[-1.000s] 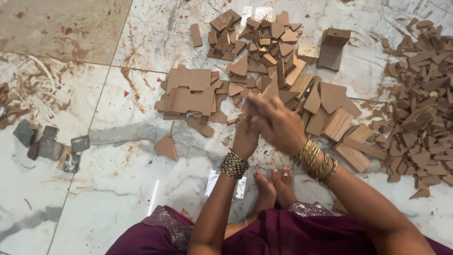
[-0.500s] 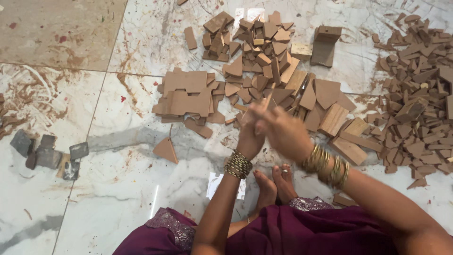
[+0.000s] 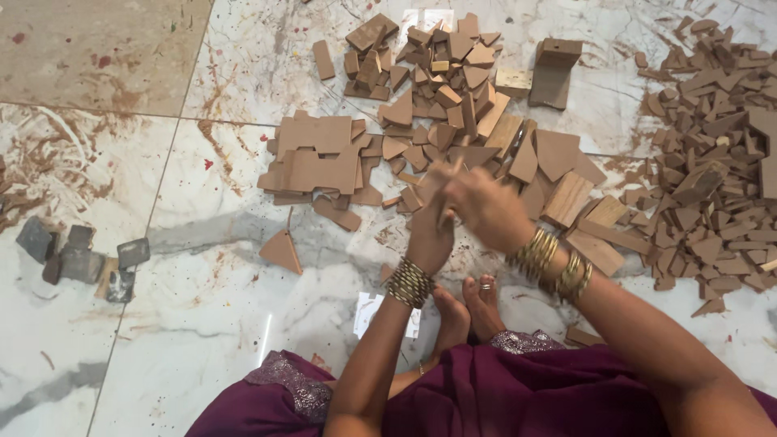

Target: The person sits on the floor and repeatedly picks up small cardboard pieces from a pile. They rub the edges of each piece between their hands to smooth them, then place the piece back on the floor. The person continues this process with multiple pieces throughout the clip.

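Hands over floor (image 3: 202,324), near edge by feet: left hand (image 3: 430,231) and right hand (image 3: 486,209) closed together on a thin brown piece (image 3: 447,194), blurred | flat stack (image 3: 316,158) laid, loose pile (image 3: 441,73) and right heap (image 3: 712,162) unsorted | versus earlier: hands sit slightly lower-right, piles unchanged.

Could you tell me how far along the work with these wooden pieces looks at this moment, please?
Already done, it seems: flat cut boards lie stacked at the left, and one triangle lies apart. In hand: the left hand and right hand meet over a thin piece, too blurred to identify. Left: a loose heap of small pieces ahead and a large scrap pile at the right on the marble floor.
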